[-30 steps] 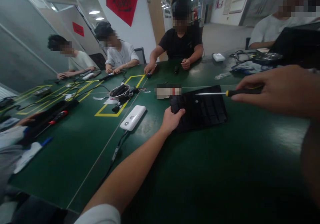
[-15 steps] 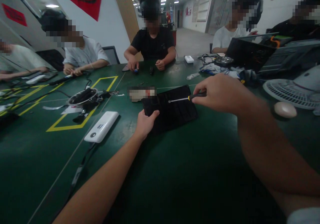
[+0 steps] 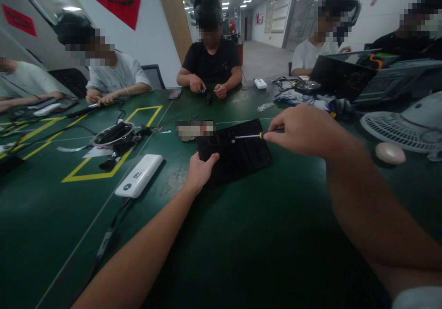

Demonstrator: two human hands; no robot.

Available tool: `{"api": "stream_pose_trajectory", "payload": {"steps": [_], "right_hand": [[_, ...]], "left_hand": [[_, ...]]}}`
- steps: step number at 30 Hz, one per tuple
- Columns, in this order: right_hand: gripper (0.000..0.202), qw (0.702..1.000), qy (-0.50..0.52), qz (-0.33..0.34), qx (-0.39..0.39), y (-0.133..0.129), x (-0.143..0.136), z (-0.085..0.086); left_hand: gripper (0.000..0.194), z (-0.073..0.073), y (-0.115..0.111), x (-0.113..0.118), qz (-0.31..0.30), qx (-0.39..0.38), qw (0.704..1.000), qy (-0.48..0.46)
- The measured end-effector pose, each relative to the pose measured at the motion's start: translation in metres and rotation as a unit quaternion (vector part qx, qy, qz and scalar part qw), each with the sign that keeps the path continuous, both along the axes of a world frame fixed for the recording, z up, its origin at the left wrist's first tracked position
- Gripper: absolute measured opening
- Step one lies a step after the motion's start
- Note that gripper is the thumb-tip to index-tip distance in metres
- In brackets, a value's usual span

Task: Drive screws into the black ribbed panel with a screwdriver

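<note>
Between the hands (image 3: 247, 148), a flat black panel (image 3: 243, 147).

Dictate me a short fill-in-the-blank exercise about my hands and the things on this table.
1. The ____ hand holds a screwdriver.
2. The other hand grips a flat object whose colour is ____.
3. The boxy device with a cable at its near end is ____ in colour.
4. The tape marking outlines on the table is ____.

Missing words: right; black; white; yellow.
</note>
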State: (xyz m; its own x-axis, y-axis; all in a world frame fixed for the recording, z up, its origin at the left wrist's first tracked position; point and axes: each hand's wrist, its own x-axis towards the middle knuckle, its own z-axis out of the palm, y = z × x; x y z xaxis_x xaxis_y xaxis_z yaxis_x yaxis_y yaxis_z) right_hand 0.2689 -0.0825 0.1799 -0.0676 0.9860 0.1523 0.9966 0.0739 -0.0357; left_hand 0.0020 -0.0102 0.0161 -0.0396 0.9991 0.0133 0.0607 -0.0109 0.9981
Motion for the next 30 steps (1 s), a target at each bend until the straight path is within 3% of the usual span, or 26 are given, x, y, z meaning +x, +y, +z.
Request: {"api": "stream_pose_trajectory", "payload": {"steps": [11,23,30], "right_hand": [[0.044,0.998,-0.001,0.014,-0.058,0.0040,-0.0008,-0.0019],[0.042,0.998,0.013,0.000,-0.065,0.0068,-0.0018,-0.0052],[0.026,0.998,0.046,0.037,-0.034,0.0041,-0.0042,-0.0092]], "left_hand": [[0.044,-0.0027,0.0021,-0.0012,-0.013,-0.002,1.000,-0.004],[0.047,-0.0058,0.0043,-0.0032,-0.012,0.007,1.000,0.012],[0.047,-0.0064,0.0040,-0.0030,-0.004,0.002,1.000,0.008]]}}
